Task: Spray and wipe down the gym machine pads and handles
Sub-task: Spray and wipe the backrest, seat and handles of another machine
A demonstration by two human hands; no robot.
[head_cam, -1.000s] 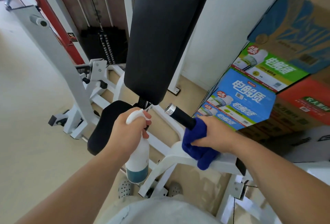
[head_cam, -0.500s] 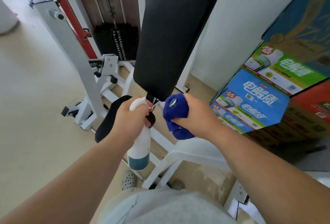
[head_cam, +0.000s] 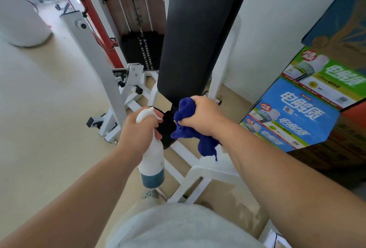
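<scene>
Blue cloth [head_cam: 186,129] sits bunched in my right hand [head_cam: 202,116] at the black back pad's [head_cam: 198,30] near end. My left hand [head_cam: 138,132] grips the spray bottle [head_cam: 152,160]. I judge this mid-wipe; next, aim the spray at the pad.

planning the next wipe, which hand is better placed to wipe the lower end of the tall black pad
Right, probably. The right hand grips the blue cloth at the lower end of the black back pad; the left hand grips the white spray bottle and has no cloth.
</scene>
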